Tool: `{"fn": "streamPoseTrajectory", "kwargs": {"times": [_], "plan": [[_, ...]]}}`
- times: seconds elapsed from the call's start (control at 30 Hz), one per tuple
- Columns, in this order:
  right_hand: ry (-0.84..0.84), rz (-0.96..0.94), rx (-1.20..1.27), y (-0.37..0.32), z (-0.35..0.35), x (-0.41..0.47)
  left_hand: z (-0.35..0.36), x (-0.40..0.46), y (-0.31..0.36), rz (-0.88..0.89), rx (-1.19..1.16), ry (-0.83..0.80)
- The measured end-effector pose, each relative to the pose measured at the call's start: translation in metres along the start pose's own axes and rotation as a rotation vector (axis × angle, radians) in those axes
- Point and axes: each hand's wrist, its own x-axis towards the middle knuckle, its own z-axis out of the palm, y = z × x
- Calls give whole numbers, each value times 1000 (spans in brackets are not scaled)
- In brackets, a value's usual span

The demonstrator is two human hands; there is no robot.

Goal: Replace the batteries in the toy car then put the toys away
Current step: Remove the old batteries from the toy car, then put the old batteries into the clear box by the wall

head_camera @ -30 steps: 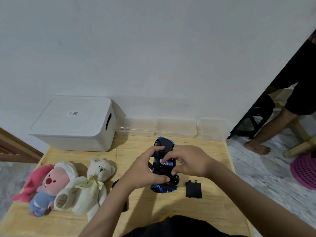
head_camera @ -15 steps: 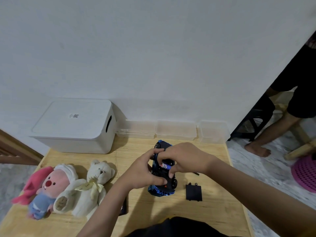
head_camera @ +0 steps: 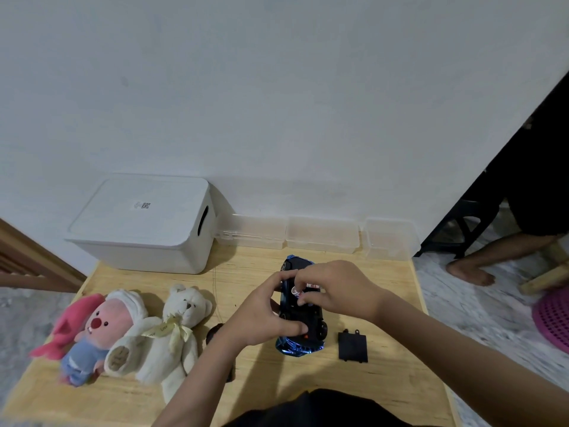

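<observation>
Left hand grips the upturned toy car; right hand apparently pinches a battery above it.

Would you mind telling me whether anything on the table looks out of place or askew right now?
Only what the job explains: the toy car lies upside down, its black battery cover off beside it, while the left hand steadies it and the right hand pinches a battery. The two plush toys lie flat.

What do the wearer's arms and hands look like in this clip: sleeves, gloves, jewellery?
Both forearms are bare to the frame edge, with no sleeves showing. The left hand and right hand have no gloves, and no rings or watch are visible. A dark garment shows at the bottom edge.
</observation>
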Motion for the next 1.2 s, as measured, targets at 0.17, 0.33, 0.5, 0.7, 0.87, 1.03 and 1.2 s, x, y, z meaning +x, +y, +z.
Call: {"fn": "streamPoseTrajectory", "kwargs": {"times": [0.17, 0.33, 0.5, 0.7, 0.87, 1.03, 1.2], "plan": [[211, 211, 396, -2, 17, -16, 12, -4, -11, -25, -48, 26], [555, 582, 1121, -10, 30, -44, 28, -9, -30, -88, -72, 21], [479, 862, 1849, -7, 57, -78, 40, -8, -53, -146, -77, 21], [469, 858, 2104, -9, 65, -95, 44, -2, -61, -183, -47, -15], [490, 953, 1890, -4, 51, -88, 45, 6, -62, -244, -17, -58], [578, 1100, 1770, 21, 38, -78, 48, 13, -60, -258, 185, -45], [692, 1065, 1256, 62, 28, -73, 59, 30, -39, -231, 396, 86]]}}
